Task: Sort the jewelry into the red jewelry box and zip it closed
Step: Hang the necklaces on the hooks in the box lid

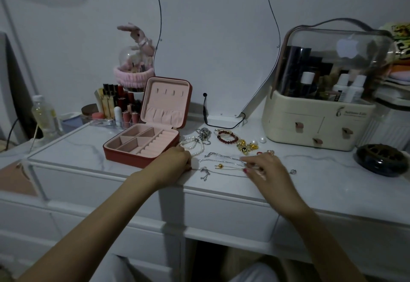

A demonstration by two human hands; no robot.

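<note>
On the marble tabletop right of the open, empty red jewelry box, the right hand pinches the thin silver chains, judged light, limp, tangle-prone; left hand rests beside them, grip undeterminable.

The room is seen in dim, bluish light. A plain pale wall fills the far side. Against it a white dressing table with a marble-patterned top is placed, and drawers are set below its near edge. A curved mirror with a thin dark rim is leaned on the wall at the middle, and a black cable is laid at its foot. On the far right a cream cosmetics case with a clear lid is stood. On the far left lipsticks, a clear bottle and a pink plush rabbit are gathered. A dark round dish is put at the right edge.
</note>
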